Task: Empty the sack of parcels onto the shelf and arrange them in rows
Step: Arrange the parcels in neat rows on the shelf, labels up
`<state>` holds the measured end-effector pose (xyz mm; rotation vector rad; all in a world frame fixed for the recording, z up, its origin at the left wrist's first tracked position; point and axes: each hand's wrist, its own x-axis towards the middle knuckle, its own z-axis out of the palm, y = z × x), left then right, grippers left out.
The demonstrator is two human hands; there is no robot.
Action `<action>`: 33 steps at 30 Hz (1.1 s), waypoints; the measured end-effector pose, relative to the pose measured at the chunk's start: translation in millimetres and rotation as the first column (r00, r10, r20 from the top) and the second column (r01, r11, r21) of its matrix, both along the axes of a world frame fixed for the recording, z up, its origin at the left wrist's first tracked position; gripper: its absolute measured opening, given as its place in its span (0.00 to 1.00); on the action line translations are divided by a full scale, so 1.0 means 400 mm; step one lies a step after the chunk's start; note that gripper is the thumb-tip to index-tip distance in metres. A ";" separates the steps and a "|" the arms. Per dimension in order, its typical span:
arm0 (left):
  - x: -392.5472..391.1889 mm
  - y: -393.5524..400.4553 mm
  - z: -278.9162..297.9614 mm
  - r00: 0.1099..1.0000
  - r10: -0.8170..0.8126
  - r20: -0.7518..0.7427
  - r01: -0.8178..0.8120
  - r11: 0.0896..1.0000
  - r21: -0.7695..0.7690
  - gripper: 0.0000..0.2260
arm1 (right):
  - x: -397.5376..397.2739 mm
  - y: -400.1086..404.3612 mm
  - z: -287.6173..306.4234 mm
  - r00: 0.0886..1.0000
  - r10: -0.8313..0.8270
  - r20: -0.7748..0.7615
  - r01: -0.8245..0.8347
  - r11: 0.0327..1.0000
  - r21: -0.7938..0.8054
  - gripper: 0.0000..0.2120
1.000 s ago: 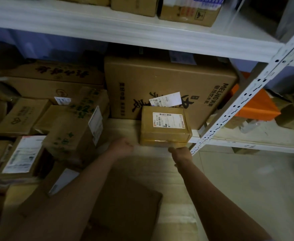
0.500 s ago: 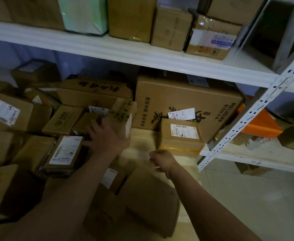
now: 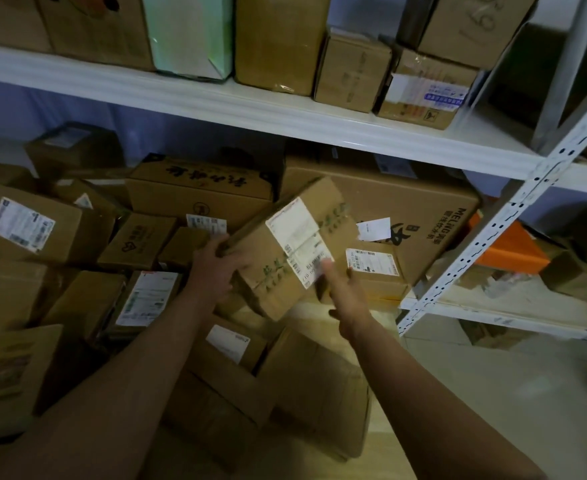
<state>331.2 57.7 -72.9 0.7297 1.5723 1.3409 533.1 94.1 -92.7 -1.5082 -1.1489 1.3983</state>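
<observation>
This is a parcel storeroom or courier depot, a stockroom rather than a home or shop floor; white metal shelving (image 3: pixel 285 116) with a perforated slotted upright (image 3: pixel 493 233) runs across the view in tiers; the upper shelf carries a row of brown cardboard boxes (image 3: pixel 278 39) standing side by side; the lower shelf (image 3: pixel 382 441) is heaped with taped cartons of many sizes (image 3: pixel 42 226), most bearing white printed shipping labels with barcodes (image 3: pixel 20 223); a large printed carton marked MELING (image 3: pixel 434 216) stands at the back; more boxes and an orange package (image 3: pixel 507 247) lie in the neighbouring bay; the floor (image 3: pixel 493 375) is plain and pale.
</observation>
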 end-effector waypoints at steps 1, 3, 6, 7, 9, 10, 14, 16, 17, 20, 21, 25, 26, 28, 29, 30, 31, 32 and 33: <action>0.004 0.000 0.006 0.996 -0.055 0.073 0.054 0.999 0.006 0.23 | 0.019 0.005 0.009 0.997 -0.045 -0.069 0.045 0.999 0.006 0.24; 0.015 0.003 0.013 0.984 -0.158 0.082 0.158 0.987 0.007 0.21 | 0.069 0.016 0.020 0.980 -0.122 -0.160 0.125 0.992 0.007 0.19; 0.046 0.020 0.018 0.967 -0.243 0.075 0.240 0.970 0.037 0.19 | 0.154 0.031 0.029 0.954 -0.231 -0.191 0.230 0.973 -0.028 0.28; 0.061 0.030 0.020 0.963 -0.258 0.079 0.256 0.966 0.036 0.20 | 0.185 0.038 0.029 0.954 -0.242 -0.176 0.239 0.970 -0.038 0.36; 0.096 0.052 0.022 0.959 -0.270 0.083 0.269 0.963 0.021 0.23 | 0.253 0.051 0.021 0.953 -0.255 -0.164 0.247 0.967 -0.065 0.44; 0.117 0.062 0.025 0.956 -0.282 0.079 0.283 0.959 0.007 0.24 | 0.285 0.053 0.019 0.955 -0.246 -0.165 0.234 0.968 -0.088 0.43; 0.206 0.116 0.009 0.946 -0.314 0.078 0.320 0.944 -0.078 0.31 | 0.384 0.060 -0.011 0.978 -0.148 -0.144 0.121 0.976 -0.183 0.24; 0.256 0.145 -0.017 0.958 -0.269 0.094 0.278 0.955 -0.099 0.23 | 0.418 0.077 -0.041 0.978 -0.160 -0.133 0.127 0.965 -0.229 0.19; 0.281 0.158 -0.031 0.966 -0.241 0.098 0.252 0.960 -0.120 0.20 | 0.428 0.088 -0.053 0.976 -0.179 -0.122 0.144 0.957 -0.250 0.18; 0.358 0.177 -0.069 0.973 -0.186 0.139 0.208 0.963 -0.172 0.10 | 0.454 0.117 -0.096 0.975 -0.213 -0.057 0.184 0.928 -0.323 0.22; 0.381 0.182 -0.083 0.974 -0.188 0.126 0.209 0.960 -0.186 0.08 | 0.462 0.124 -0.110 0.975 -0.220 -0.036 0.194 0.915 -0.353 0.26; 0.437 0.191 -0.143 0.970 -0.242 0.018 0.235 0.919 -0.316 0.12 | 0.506 0.151 -0.173 0.971 -0.239 0.013 0.222 0.880 -0.419 0.34; 0.444 0.195 -0.161 0.966 -0.257 0.002 0.241 0.903 -0.355 0.15 | 0.513 0.156 -0.184 0.969 -0.244 0.032 0.234 0.874 -0.425 0.33; 0.463 0.199 -0.189 0.958 -0.283 -0.035 0.245 0.880 -0.407 0.19 | 0.523 0.167 -0.205 0.964 -0.262 0.054 0.259 0.865 -0.431 0.31; 0.472 0.199 -0.197 0.958 -0.279 -0.064 0.227 0.878 -0.420 0.20 | 0.525 0.172 -0.212 0.963 -0.264 0.063 0.265 0.864 -0.429 0.31; 0.479 0.203 -0.205 0.960 -0.266 -0.091 0.202 0.879 -0.432 0.21 | 0.527 0.179 -0.222 0.961 -0.265 0.073 0.271 0.864 -0.425 0.30; 0.486 0.208 -0.212 0.961 -0.251 -0.114 0.179 0.883 -0.434 0.22 | 0.529 0.186 -0.228 0.961 -0.264 0.082 0.273 0.862 -0.427 0.30; 0.490 0.214 -0.219 0.962 -0.239 -0.131 0.160 0.886 -0.436 0.22 | 0.531 0.192 -0.236 0.961 -0.261 0.089 0.273 0.858 -0.435 0.31; 0.495 0.220 -0.224 0.959 -0.234 -0.159 0.144 0.889 -0.435 0.22 | 0.532 0.197 -0.243 0.962 -0.256 0.097 0.272 0.853 -0.445 0.30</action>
